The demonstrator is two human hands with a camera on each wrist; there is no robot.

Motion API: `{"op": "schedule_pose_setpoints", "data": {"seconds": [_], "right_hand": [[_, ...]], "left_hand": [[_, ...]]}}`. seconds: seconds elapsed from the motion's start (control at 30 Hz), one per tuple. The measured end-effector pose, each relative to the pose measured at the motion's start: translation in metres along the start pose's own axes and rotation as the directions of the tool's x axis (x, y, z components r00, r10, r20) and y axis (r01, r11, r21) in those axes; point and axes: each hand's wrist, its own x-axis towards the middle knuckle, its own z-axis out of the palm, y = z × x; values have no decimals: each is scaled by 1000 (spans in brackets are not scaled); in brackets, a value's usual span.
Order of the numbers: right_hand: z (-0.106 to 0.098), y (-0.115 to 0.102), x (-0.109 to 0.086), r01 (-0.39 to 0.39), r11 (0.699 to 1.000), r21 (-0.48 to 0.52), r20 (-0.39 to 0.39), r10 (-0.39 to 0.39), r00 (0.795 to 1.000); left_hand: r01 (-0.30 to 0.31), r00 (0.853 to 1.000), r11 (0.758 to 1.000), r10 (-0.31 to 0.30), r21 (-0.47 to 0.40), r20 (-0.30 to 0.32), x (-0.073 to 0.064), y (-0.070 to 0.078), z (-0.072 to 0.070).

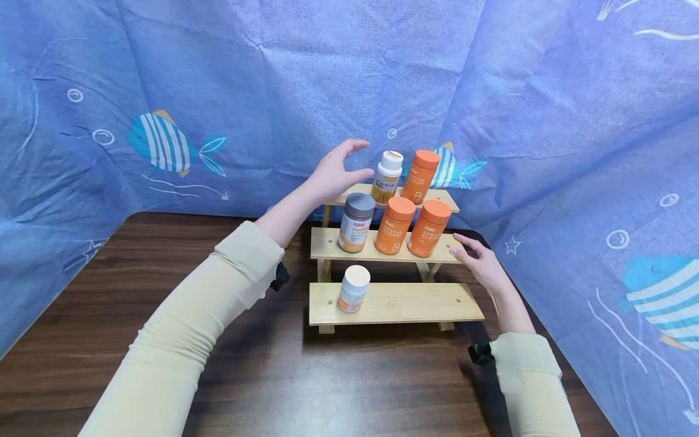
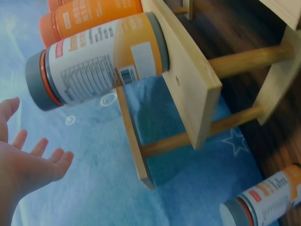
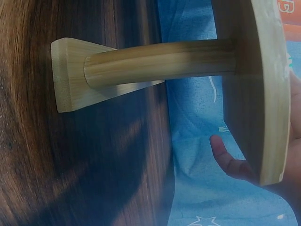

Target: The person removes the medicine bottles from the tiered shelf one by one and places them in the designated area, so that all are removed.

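Note:
My left hand [image 1: 338,172] is open beside the top step of a wooden stand, its thumb tip close to a white-capped bottle [image 1: 386,177]. Right of that bottle stands an orange bottle [image 1: 420,176]. On the middle step are a grey-capped bottle [image 1: 356,223] and two more orange bottles, one in the centre [image 1: 395,226] and one at the right [image 1: 429,229]. By the right end of that step my right hand [image 1: 482,264] has its fingers spread and holds nothing. In the right wrist view, a wooden step [image 3: 249,94] partly hides this hand.
A small white bottle [image 1: 354,289] stands on the left of the bottom step [image 1: 415,302]. Another grey-capped bottle [image 2: 268,200] shows low in the left wrist view, by the dark wooden table [image 1: 251,388]. Blue fish-patterned cloth [image 1: 306,79] hangs behind and to the right.

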Motion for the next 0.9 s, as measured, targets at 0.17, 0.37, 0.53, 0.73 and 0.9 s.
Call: {"op": "schedule_pose_setpoints", "data": {"seconds": [0.17,0.37,0.53,0.73,0.9], "right_hand": [[0,0,2,3,1000,-8,-7,-3,1000],[0,1,2,7,1000,-21,-9,-7,1000],[1,0,2,4,1000,-16,-8,-4,1000],[1,-2,1,10,1000,-20,-16,-10,1000],[1,-2,-1,13,1000,-23,-12,-13,1000]], "left_hand": [[-34,999,999,34,0,34,9,4,8],[-46,995,999,48,-25,85,19,8,14],[-19,994,999,23,-38,107,26,10,18],[-31,992,999,31,5,120,34,9,23],[-29,991,999,27,13,134,37,7,28]]}}
